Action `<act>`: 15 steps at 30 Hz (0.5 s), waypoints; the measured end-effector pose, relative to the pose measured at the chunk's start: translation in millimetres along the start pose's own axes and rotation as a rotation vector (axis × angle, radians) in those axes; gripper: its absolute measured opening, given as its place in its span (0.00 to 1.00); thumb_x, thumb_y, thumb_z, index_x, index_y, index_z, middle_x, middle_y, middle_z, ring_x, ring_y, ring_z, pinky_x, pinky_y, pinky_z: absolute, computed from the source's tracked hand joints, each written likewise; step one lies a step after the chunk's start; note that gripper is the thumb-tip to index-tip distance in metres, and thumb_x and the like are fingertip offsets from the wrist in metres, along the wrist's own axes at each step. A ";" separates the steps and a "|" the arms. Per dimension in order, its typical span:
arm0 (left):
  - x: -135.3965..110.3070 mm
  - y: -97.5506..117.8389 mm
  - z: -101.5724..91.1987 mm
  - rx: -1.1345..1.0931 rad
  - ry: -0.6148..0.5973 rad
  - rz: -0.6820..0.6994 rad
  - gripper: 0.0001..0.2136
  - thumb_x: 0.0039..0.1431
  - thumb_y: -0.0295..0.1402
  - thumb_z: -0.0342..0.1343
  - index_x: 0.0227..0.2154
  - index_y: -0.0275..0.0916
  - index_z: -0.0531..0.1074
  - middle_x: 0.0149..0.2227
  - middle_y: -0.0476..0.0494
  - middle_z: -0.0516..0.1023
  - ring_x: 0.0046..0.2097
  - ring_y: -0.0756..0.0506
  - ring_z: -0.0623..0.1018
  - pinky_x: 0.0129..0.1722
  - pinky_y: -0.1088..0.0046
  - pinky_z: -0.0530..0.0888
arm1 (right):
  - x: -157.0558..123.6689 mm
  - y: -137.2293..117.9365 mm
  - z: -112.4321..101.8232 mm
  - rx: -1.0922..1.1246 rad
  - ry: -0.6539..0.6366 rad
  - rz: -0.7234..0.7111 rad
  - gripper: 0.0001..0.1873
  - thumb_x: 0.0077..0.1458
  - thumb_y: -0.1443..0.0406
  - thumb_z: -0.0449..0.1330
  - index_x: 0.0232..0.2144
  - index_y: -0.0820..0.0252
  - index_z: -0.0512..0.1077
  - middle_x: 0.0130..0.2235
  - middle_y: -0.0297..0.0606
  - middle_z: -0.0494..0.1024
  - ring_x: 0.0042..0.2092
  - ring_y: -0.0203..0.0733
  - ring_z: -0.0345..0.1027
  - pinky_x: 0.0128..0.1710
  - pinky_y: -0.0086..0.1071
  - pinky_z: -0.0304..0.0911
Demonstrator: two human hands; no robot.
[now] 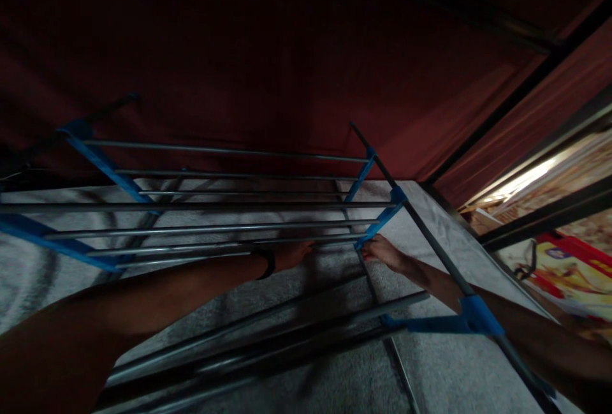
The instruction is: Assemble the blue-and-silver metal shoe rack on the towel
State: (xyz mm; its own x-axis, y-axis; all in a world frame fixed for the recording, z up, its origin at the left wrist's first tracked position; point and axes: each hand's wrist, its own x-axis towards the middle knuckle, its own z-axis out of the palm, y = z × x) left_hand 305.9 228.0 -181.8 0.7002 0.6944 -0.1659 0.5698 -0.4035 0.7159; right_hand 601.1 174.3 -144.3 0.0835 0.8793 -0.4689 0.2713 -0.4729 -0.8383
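A clothes drying rack (229, 207) with grey metal rods and blue plastic brackets stands in front of me. My left hand (292, 254), below a dark wristband, is closed at the lowest metal rod (329, 241) of the nearer upper shelf; part of its fingers is in shadow. To the right, my right hand (384, 252) pinches the lower end of a blue bracket (380, 226), where it meets a thin upright pole (370, 280). Nearer to me, a lower set of rods (268, 344) runs to another blue bracket (440, 323).
A pale grey textured surface (329, 379) lies under the rack. Dark red fabric (268, 50) hangs behind it. A slanting pole (440, 251) passes over my right forearm. At far right are a dark frame bar (549, 210) and a red and yellow package (574, 264).
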 end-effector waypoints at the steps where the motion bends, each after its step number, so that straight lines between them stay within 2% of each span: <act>1: -1.6 2.0 -0.4 0.013 0.002 -0.020 0.17 0.66 0.32 0.44 0.53 0.42 0.71 0.50 0.38 0.80 0.50 0.40 0.77 0.52 0.60 0.73 | 0.1 -0.5 0.3 0.009 0.006 0.006 0.07 0.39 0.64 0.62 0.25 0.61 0.72 0.26 0.36 0.76 0.33 0.41 0.71 0.37 0.34 0.68; 7: -5.1 8.1 -2.4 0.097 -0.013 -0.014 0.13 0.65 0.32 0.46 0.48 0.40 0.72 0.45 0.39 0.80 0.45 0.41 0.77 0.48 0.61 0.73 | -1.2 0.4 2.9 0.061 0.042 0.018 0.08 0.42 0.64 0.61 0.28 0.60 0.70 0.29 0.38 0.77 0.34 0.42 0.72 0.37 0.34 0.68; 12: -1.4 4.2 -3.1 0.062 0.027 0.002 0.16 0.67 0.33 0.44 0.53 0.41 0.71 0.51 0.38 0.79 0.51 0.40 0.76 0.53 0.60 0.72 | -1.8 3.2 3.6 0.062 0.057 0.014 0.06 0.43 0.65 0.61 0.27 0.61 0.69 0.27 0.35 0.75 0.32 0.39 0.70 0.38 0.34 0.67; 15: -2.2 3.0 -2.6 0.065 0.015 -0.013 0.17 0.66 0.32 0.45 0.54 0.42 0.70 0.52 0.39 0.79 0.50 0.40 0.77 0.52 0.62 0.73 | -0.6 3.9 3.4 0.059 0.069 0.013 0.05 0.44 0.65 0.60 0.27 0.61 0.70 0.27 0.35 0.75 0.32 0.39 0.70 0.37 0.34 0.67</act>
State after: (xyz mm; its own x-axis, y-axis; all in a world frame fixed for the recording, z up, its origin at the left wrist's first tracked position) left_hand 305.0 226.9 -177.5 0.6863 0.7086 -0.1643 0.6060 -0.4321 0.6678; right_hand 598.9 171.8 -148.2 0.1531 0.8738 -0.4616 0.2125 -0.4853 -0.8481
